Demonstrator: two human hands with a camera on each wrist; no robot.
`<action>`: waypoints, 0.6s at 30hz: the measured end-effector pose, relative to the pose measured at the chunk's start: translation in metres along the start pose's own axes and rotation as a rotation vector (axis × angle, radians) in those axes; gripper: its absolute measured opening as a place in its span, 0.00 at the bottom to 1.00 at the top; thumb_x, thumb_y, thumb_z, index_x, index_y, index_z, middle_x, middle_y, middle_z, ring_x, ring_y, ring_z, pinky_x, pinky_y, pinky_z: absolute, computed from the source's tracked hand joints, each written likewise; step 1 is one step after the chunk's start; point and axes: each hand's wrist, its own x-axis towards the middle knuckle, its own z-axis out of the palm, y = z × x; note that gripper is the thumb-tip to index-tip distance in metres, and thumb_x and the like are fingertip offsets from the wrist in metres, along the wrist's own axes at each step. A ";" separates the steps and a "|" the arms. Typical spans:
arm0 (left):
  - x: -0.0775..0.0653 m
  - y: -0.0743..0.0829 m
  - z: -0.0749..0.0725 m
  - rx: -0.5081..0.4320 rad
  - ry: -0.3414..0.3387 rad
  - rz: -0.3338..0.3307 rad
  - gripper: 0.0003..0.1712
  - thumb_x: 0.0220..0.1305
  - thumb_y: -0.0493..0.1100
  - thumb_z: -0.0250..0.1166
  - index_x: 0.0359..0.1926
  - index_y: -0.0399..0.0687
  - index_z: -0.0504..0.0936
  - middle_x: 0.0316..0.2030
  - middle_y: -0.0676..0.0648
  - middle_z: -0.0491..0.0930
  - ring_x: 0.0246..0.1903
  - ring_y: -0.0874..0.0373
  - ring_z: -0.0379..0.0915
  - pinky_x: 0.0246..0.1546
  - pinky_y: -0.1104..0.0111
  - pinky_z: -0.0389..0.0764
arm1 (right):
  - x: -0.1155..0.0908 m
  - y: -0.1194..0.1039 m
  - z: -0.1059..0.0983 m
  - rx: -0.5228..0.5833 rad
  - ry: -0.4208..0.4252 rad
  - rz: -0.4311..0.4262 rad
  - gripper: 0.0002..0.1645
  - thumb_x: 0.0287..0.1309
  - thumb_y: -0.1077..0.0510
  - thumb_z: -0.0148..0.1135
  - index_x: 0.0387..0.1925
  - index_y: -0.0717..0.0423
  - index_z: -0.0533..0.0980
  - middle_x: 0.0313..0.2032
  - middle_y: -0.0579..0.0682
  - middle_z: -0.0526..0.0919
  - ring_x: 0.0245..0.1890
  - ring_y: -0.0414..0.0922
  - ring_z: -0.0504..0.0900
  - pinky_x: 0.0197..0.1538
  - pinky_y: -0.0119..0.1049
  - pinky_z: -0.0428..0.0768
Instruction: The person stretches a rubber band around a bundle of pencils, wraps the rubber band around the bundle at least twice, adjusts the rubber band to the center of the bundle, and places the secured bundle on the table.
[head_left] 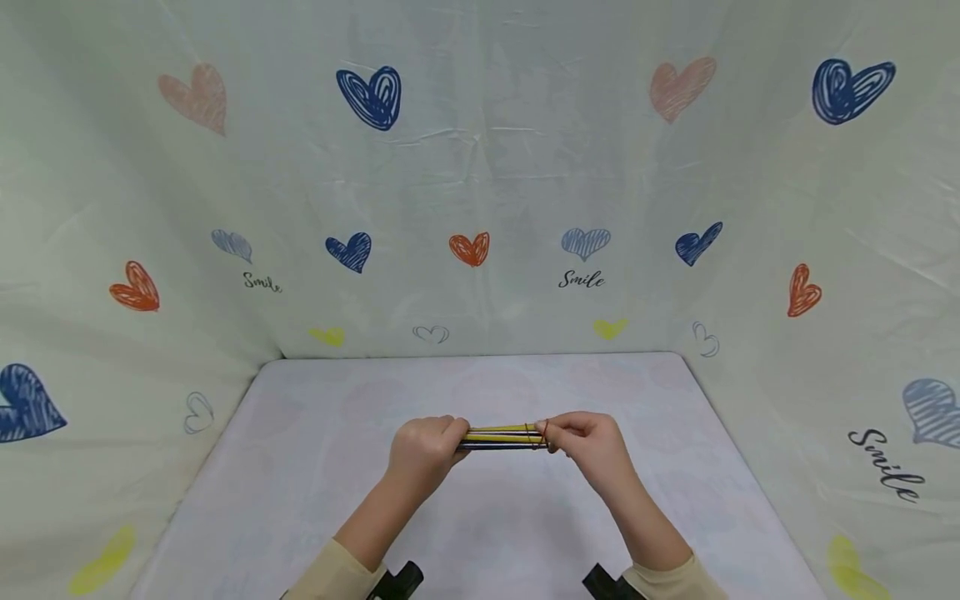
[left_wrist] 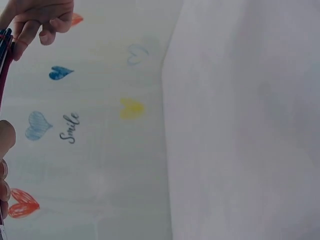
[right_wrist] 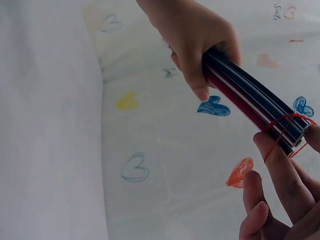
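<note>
Left hand grips a bundle of slim sticks above the table, its banded end projecting from the thumb side toward the right hand. Right hand pinches the red band there; strands cross the sticks. Judged best: firm left grip, stick ends flush, band tension even between right fingertips.
</note>
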 end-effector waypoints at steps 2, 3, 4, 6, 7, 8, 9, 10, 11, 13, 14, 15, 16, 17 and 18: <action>0.001 -0.003 -0.001 0.003 -0.008 0.022 0.20 0.42 0.42 0.81 0.26 0.45 0.74 0.14 0.54 0.72 0.11 0.63 0.64 0.11 0.75 0.64 | 0.002 0.001 -0.003 -0.004 -0.060 -0.014 0.09 0.56 0.57 0.70 0.28 0.61 0.85 0.22 0.51 0.84 0.29 0.45 0.80 0.32 0.35 0.75; 0.001 -0.004 -0.002 0.005 -0.015 0.031 0.20 0.43 0.43 0.81 0.26 0.46 0.74 0.15 0.55 0.72 0.11 0.63 0.64 0.11 0.75 0.64 | 0.003 0.001 -0.004 -0.004 -0.090 -0.025 0.10 0.56 0.57 0.70 0.28 0.61 0.85 0.22 0.51 0.83 0.29 0.45 0.79 0.30 0.34 0.75; 0.002 -0.004 -0.002 0.007 -0.021 0.037 0.20 0.43 0.43 0.80 0.26 0.46 0.75 0.15 0.55 0.72 0.11 0.63 0.64 0.11 0.74 0.64 | 0.004 0.002 -0.005 0.002 -0.119 -0.034 0.10 0.57 0.57 0.69 0.29 0.62 0.85 0.22 0.52 0.83 0.29 0.45 0.79 0.29 0.34 0.75; 0.003 -0.005 -0.004 0.014 -0.034 0.050 0.19 0.45 0.43 0.80 0.26 0.47 0.75 0.15 0.54 0.72 0.11 0.63 0.65 0.11 0.74 0.65 | 0.006 0.003 -0.007 0.021 -0.169 -0.045 0.11 0.59 0.57 0.67 0.30 0.63 0.85 0.21 0.52 0.82 0.27 0.45 0.78 0.27 0.33 0.73; 0.003 -0.005 -0.005 0.017 -0.041 0.060 0.18 0.46 0.43 0.79 0.26 0.47 0.75 0.15 0.54 0.73 0.11 0.63 0.65 0.12 0.74 0.66 | 0.006 0.004 -0.007 0.029 -0.186 -0.049 0.11 0.59 0.57 0.66 0.30 0.63 0.85 0.20 0.52 0.81 0.26 0.44 0.77 0.26 0.32 0.72; 0.004 -0.005 -0.006 0.020 -0.048 0.072 0.18 0.46 0.44 0.79 0.26 0.47 0.75 0.16 0.54 0.73 0.11 0.63 0.66 0.12 0.74 0.67 | 0.007 0.006 -0.007 0.040 -0.201 -0.056 0.12 0.60 0.57 0.66 0.29 0.64 0.84 0.19 0.51 0.80 0.25 0.43 0.75 0.26 0.32 0.71; 0.004 -0.004 -0.007 0.023 -0.052 0.085 0.18 0.47 0.44 0.79 0.27 0.47 0.75 0.16 0.54 0.74 0.11 0.63 0.66 0.12 0.74 0.67 | 0.007 0.007 -0.007 0.049 -0.212 -0.063 0.13 0.61 0.57 0.65 0.27 0.64 0.83 0.18 0.50 0.78 0.24 0.42 0.74 0.26 0.32 0.69; 0.005 -0.004 -0.007 0.026 -0.054 0.099 0.18 0.47 0.44 0.79 0.27 0.47 0.75 0.16 0.54 0.74 0.11 0.63 0.66 0.12 0.74 0.67 | 0.006 0.009 -0.007 0.064 -0.219 -0.068 0.13 0.61 0.58 0.65 0.27 0.65 0.82 0.17 0.50 0.77 0.23 0.41 0.72 0.25 0.32 0.68; 0.005 -0.003 -0.007 0.028 -0.056 0.112 0.18 0.47 0.44 0.79 0.27 0.47 0.75 0.16 0.54 0.74 0.12 0.64 0.66 0.13 0.75 0.67 | 0.006 0.011 -0.006 0.074 -0.225 -0.073 0.13 0.61 0.58 0.65 0.26 0.66 0.81 0.17 0.49 0.76 0.22 0.40 0.71 0.25 0.31 0.68; 0.006 -0.002 -0.007 0.030 -0.058 0.131 0.18 0.47 0.45 0.79 0.27 0.47 0.75 0.17 0.54 0.75 0.12 0.64 0.66 0.13 0.76 0.67 | 0.005 0.014 -0.005 0.102 -0.236 -0.081 0.12 0.61 0.60 0.65 0.26 0.67 0.81 0.17 0.48 0.76 0.20 0.40 0.71 0.26 0.32 0.69; 0.005 -0.002 -0.007 0.031 -0.056 0.136 0.18 0.46 0.45 0.79 0.27 0.48 0.75 0.17 0.54 0.75 0.12 0.64 0.66 0.13 0.76 0.67 | 0.004 0.016 -0.005 0.117 -0.245 -0.084 0.12 0.60 0.60 0.65 0.28 0.67 0.81 0.18 0.48 0.77 0.20 0.40 0.71 0.26 0.32 0.70; 0.005 -0.002 -0.007 0.031 -0.051 0.137 0.18 0.46 0.45 0.80 0.27 0.48 0.76 0.17 0.54 0.74 0.11 0.64 0.66 0.13 0.77 0.67 | 0.004 0.018 -0.004 0.134 -0.253 -0.082 0.11 0.60 0.61 0.65 0.29 0.68 0.81 0.19 0.48 0.78 0.19 0.40 0.71 0.26 0.32 0.70; 0.005 -0.002 -0.007 0.031 -0.051 0.139 0.19 0.46 0.45 0.80 0.27 0.48 0.75 0.16 0.54 0.74 0.11 0.64 0.65 0.13 0.77 0.67 | 0.004 0.019 -0.004 0.151 -0.264 -0.083 0.11 0.60 0.61 0.65 0.30 0.69 0.81 0.20 0.48 0.79 0.19 0.40 0.72 0.27 0.32 0.71; 0.005 -0.002 -0.007 0.030 -0.049 0.139 0.19 0.46 0.45 0.80 0.27 0.48 0.75 0.17 0.54 0.74 0.11 0.64 0.66 0.13 0.77 0.67 | 0.003 0.020 -0.004 0.167 -0.276 -0.083 0.11 0.60 0.61 0.65 0.31 0.69 0.81 0.20 0.48 0.80 0.19 0.40 0.72 0.28 0.32 0.72; 0.005 -0.002 -0.008 0.029 -0.045 0.139 0.19 0.45 0.45 0.80 0.27 0.47 0.76 0.17 0.54 0.75 0.11 0.64 0.66 0.13 0.76 0.67 | 0.003 0.021 -0.004 0.187 -0.289 -0.084 0.12 0.60 0.60 0.65 0.32 0.69 0.80 0.21 0.48 0.80 0.20 0.40 0.72 0.29 0.33 0.72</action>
